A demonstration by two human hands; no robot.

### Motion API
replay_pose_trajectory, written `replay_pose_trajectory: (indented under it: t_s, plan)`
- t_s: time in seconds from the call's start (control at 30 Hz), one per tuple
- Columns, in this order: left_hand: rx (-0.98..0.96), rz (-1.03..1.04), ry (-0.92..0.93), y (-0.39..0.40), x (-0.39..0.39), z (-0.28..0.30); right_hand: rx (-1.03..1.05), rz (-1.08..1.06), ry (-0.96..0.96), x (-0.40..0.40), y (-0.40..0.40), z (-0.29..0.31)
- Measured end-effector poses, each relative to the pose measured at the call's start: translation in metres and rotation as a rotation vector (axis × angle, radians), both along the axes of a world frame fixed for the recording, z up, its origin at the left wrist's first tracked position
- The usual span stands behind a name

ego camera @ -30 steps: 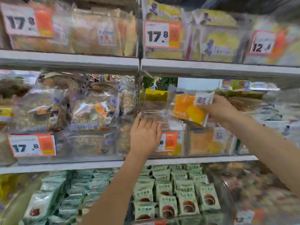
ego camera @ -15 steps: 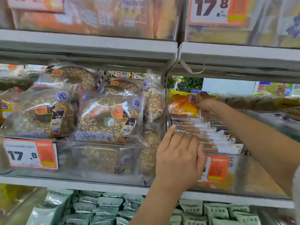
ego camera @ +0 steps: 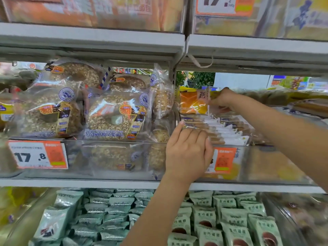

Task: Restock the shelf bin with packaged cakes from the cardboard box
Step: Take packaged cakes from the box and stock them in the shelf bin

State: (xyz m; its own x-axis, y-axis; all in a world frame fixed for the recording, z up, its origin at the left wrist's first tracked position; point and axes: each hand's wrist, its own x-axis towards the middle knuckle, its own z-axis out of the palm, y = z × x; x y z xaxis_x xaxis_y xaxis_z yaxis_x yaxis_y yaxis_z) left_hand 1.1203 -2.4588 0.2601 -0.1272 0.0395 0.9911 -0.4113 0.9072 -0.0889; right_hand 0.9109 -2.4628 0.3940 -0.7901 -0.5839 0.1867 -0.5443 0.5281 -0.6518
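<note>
The shelf (ego camera: 92, 182) fills the view, and on it, at about three o'clock from centre, sits the clear bin (ego camera: 257, 164) that is being refilled; the cardboard box is nowhere in sight. Compared with a second ago the view has closed in on this bin, so the change is mostly one of approach and placement. Inside the bin the row of cakes (ego camera: 225, 129) stands packed on edge, running from the front wall back toward one o'clock. The orange cake packet (ego camera: 193, 103), which a moment earlier was carried in the air in front of the bin, now sits at the rear of that row, at about twelve o'clock from the left hand, upright against the divider. The right hand (ego camera: 222, 100) is clamped on the packet's right end, fingers curled round the wrapper, so the packet is not yet released. The left hand (ego camera: 189, 150) lies flat, fingers straight and together, pressing the front packets back at the bin's rim, much as before. To my mind this means the packet is nearly seated: what remains is to let it go and square the row. The price tag (ego camera: 224, 159) on the bin front sits just at three o'clock of the left hand.
</note>
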Motion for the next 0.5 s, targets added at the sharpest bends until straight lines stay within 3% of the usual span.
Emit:
replay_pose_trajectory:
  t_s: [0.1, 0.23, 0.3, 0.33, 0.4, 0.5]
  plan:
    - [0.039, 0.008, -0.052, 0.002, 0.005, 0.005, -0.082, 0.066, 0.185, 0.039, 0.056, -0.008]
    - [0.132, 0.007, -0.227, 0.017, 0.017, 0.009, -0.713, 0.072, 0.367, 0.133, 0.165, -0.078]
    - [0.147, -0.005, -0.227, 0.032, 0.030, -0.002, -0.817, 0.001, 0.410, 0.172, 0.213, -0.138]
    - [0.134, -0.038, -0.199, 0.043, 0.039, -0.016, -0.787, -0.032, 0.386, 0.188, 0.232, -0.174]
    - [0.107, -0.158, -0.140, 0.074, 0.061, -0.061, -0.645, -0.070, 0.145, 0.212, 0.259, -0.248]
    - [0.132, -0.252, -0.270, 0.114, 0.087, -0.155, -0.281, -0.017, -0.108, 0.234, 0.285, -0.352]
